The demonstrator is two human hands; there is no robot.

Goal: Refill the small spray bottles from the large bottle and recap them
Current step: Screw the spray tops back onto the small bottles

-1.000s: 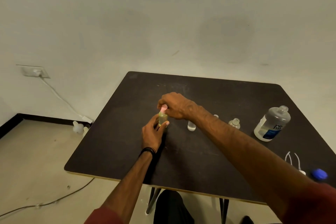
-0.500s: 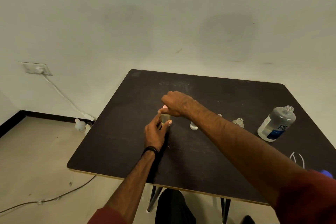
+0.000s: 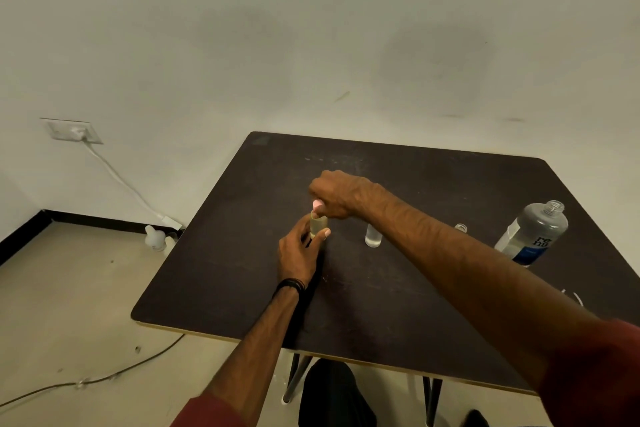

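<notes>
On the dark table [image 3: 433, 180] my left hand [image 3: 298, 253] grips a small yellowish spray bottle [image 3: 318, 225] that stands upright. Above it my right hand [image 3: 337, 193] pinches the bottle's pink spray cap [image 3: 317, 204] at the neck. A second small clear bottle [image 3: 373, 236] stands uncapped just to the right. A third small bottle [image 3: 460, 227] shows only its open neck behind my right forearm. The large clear bottle [image 3: 533, 234] with a blue label stands uncapped, leaning in view, at the far right.
White thin tubes of spray caps [image 3: 575, 296] lie near the table's right edge, mostly hidden by my arm. A white plastic bottle [image 3: 154, 237] sits on the floor by the wall, next to a cable and a wall socket [image 3: 73, 130].
The camera has shifted a little left, so the blue cap at the right has left the view. Both hands stay on the yellowish bottle and its pink cap.
</notes>
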